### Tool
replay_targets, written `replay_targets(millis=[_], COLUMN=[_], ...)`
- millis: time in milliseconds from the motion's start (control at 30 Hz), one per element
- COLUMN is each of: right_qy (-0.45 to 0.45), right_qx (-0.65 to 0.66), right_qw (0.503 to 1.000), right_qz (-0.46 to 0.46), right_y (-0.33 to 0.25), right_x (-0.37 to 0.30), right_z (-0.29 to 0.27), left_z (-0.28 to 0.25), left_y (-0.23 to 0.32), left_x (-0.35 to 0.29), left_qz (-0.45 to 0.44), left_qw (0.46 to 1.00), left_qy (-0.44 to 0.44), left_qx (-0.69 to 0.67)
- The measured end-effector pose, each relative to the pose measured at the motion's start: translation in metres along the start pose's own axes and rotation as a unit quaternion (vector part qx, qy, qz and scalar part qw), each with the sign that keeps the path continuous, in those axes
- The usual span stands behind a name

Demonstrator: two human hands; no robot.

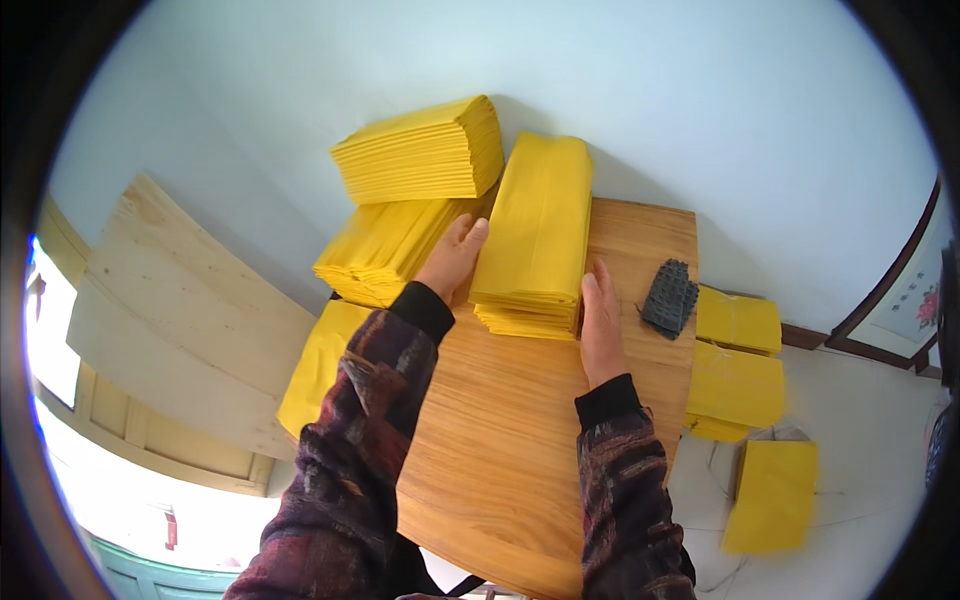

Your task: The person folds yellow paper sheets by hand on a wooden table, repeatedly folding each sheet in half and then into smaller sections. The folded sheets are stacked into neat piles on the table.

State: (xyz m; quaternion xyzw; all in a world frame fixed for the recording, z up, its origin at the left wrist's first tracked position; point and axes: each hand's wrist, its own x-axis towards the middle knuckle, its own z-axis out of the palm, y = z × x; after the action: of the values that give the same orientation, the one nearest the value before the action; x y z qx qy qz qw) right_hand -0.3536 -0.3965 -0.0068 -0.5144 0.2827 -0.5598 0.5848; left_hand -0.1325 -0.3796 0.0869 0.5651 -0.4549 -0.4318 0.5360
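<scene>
Hands: left hand (452, 258), right hand (600, 325) | flank yellow paper stack (535, 235) | wooden table (520, 450)

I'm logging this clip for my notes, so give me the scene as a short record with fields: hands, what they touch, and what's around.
left hand: flat against the left side of the yellow paper stack
right hand: flat against the stack's right side
surface: round wooden table
on table: dark ridged pad, right of the stack
behind: two more yellow stacks, against the pale wall
right, lower: loose yellow bundles
left: wooden boards
</scene>
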Motion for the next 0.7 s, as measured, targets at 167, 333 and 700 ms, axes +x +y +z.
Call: replay_targets(millis=[167, 333, 700], right_qy=[-0.021, -0.048, -0.086], right_qx=[-0.102, 0.17, 0.225], right_qw=[0.994, 0.978, 0.96], right_qz=[-0.024, 0.108, 0.141], right_y=[0.0, -0.007, 0.001], right_x=[0.028, 0.057, 0.056], right_z=[-0.007, 0.003, 0.018], left_z=[-0.023, -0.013, 0.019], left_y=[-0.038, -0.051, -0.029], left_x=[0.022, 0.036, 0.006], left_qz=[-0.162, -0.131, -0.167], left_qw=[0.983, 0.961, 0.951], left_qy=[-0.004, -0.09, -0.097], left_qx=[-0.084, -0.226, -0.243])
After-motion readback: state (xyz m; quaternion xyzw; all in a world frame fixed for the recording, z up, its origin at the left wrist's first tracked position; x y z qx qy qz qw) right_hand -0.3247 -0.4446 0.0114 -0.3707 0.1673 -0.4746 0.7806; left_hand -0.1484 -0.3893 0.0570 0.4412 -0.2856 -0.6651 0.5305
